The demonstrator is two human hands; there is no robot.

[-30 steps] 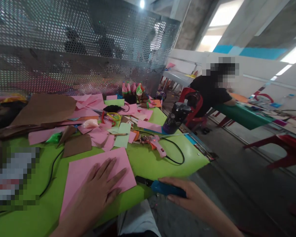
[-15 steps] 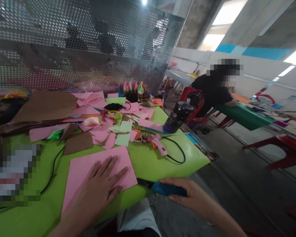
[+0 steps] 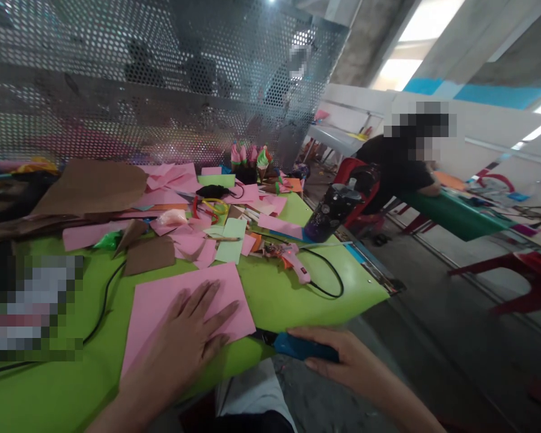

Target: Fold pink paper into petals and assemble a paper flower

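Currently, my L hand (image 3: 188,332) lies flat on pink sheet (image 3: 155,304), fingers spread; my R hand (image 3: 349,359) grips blue-handled tool (image 3: 295,346) R of sheet, long axis approx. L-R, tip at near-R corner.

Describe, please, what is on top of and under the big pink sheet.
The left hand lies spread on the pink sheet, hiding part. Green tabletop shows around the sheet; whatever it covers cannot be seen.

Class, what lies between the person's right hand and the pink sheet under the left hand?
The head view shows a blue-handled tool there, gripped by the right hand, its dark end pointing at the pink sheet.
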